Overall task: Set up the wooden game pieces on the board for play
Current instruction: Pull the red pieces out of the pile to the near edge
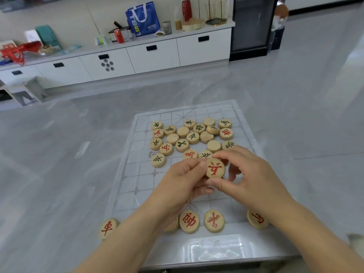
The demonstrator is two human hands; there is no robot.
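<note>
A clear plastic board sheet point(137, 174) with a printed grid lies on the grey floor. Both hands meet above its middle on one round wooden piece with a red character point(215, 168): my left hand point(183, 180) pinches its left edge and my right hand point(248, 174) holds its right and lower edge. Several loose wooden pieces point(182, 145), red, green and blank side up, are heaped on the far half. Along the near row stand red pieces point(189, 221), point(214, 220), point(257, 218), and another point(107, 228) at the left corner. My left wrist partly hides one more.
A long white cabinet point(153, 56) with drawers runs along the far wall, its top crowded with a blue bag point(142, 18), cans and boxes. A dark glass-door unit point(252, 26) stands at its right end. Grey floor surrounds the board.
</note>
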